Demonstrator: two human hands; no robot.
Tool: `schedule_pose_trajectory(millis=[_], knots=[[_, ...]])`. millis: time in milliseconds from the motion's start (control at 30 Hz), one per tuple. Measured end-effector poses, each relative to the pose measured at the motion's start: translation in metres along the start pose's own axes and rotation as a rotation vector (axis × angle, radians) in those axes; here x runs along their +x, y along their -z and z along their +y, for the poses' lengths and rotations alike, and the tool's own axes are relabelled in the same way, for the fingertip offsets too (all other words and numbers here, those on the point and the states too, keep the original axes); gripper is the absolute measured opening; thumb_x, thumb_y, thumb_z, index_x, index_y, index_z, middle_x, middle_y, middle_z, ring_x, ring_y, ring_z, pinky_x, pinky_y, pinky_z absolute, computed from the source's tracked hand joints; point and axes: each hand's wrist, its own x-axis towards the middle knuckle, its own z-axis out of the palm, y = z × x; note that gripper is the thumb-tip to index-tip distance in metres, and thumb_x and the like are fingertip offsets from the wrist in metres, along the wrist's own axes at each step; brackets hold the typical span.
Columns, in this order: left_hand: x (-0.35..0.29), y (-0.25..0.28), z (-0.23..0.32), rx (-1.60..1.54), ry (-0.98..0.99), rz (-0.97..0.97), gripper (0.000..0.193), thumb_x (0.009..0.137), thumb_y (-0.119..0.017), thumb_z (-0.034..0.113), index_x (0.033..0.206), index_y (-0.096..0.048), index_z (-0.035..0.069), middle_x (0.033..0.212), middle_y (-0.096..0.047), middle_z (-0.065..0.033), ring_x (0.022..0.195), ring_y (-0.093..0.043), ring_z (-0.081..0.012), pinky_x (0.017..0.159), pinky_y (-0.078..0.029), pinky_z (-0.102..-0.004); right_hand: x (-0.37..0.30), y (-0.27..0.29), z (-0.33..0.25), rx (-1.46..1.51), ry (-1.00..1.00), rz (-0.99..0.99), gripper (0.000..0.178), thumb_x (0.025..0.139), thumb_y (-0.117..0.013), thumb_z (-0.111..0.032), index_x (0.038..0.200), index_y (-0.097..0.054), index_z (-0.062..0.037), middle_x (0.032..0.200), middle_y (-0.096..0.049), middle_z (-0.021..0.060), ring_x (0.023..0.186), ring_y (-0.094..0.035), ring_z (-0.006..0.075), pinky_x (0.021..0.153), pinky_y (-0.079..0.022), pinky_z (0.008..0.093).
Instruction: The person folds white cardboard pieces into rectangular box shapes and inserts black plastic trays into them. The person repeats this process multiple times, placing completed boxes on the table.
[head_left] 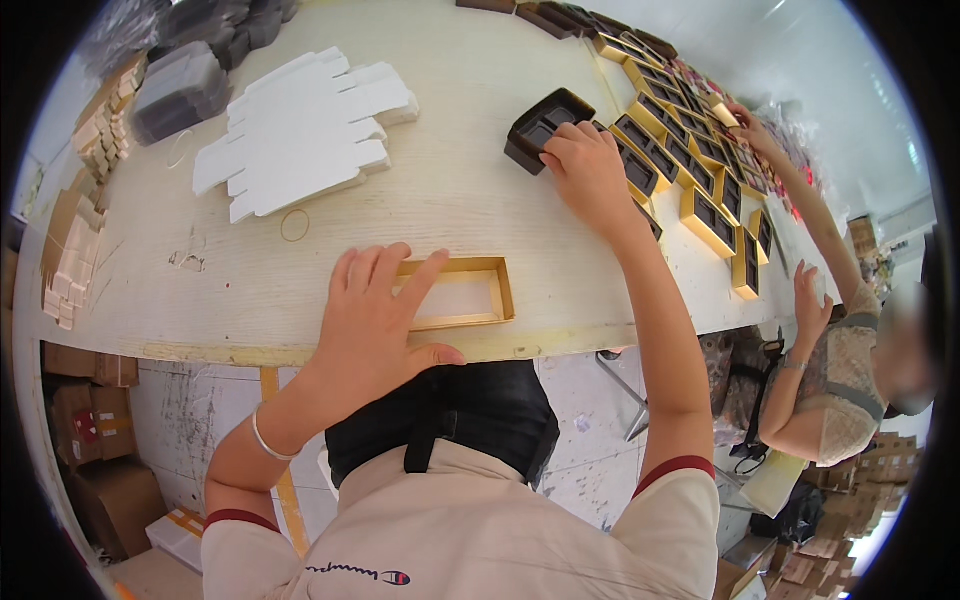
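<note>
An open, shallow gold cardboard box (506,290) with a pale bottom lies near the front edge of the table. My left hand (368,305) rests over its left end, fingers spread and thumb apart toward the table edge. Farther right, black plastic insert trays (545,125), which look nested in a stack, sit on the table with their hollows facing up. My right hand (585,165) is at their near right corner, its curled fingers pinching the rim. The fingertips are partly hidden behind the hand.
White flat cartons (290,135) lie piled at the left, beside a rubber band (295,225). Clear plastic trays (180,95) are stacked behind. Several gold boxes with black inserts (710,222) stand in rows at the right, where a co-worker's arm (815,210) reaches over the table.
</note>
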Motion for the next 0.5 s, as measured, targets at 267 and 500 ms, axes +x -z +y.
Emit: schedule_pose_trajectory(millis=[267, 500], knots=[[-0.004, -0.008, -0.012, -0.176, 0.010, 0.071, 0.062, 0.068, -0.082, 0.025, 0.120, -0.055, 0.004, 0.111, -0.056, -0.0125, 0.107, -0.048, -0.0316, 0.095, -0.036, -0.0438, 0.020, 0.034, -0.005, 0.278, -0.149, -0.089, 0.007, 0.078, -0.069, -0.006, 0.083, -0.068, -0.0015, 0.085, -0.065, 0.0075, 0.084, -0.058, 0.0277, 0.074, -0.046, 0.0381], [-0.007, 0.003, -0.012, -0.217, 0.007, 0.202, 0.089, 0.066, -0.083, 0.040, 0.139, -0.044, 0.006, 0.136, -0.044, -0.0152, 0.109, -0.049, -0.0296, 0.101, -0.032, -0.0485, -0.017, 0.104, -0.042, 1.549, -0.385, 0.455, 0.016, 0.096, -0.059, -0.016, 0.097, -0.064, -0.0004, 0.086, -0.066, 0.0084, 0.072, -0.060, 0.0138, 0.069, -0.046, 0.0260]])
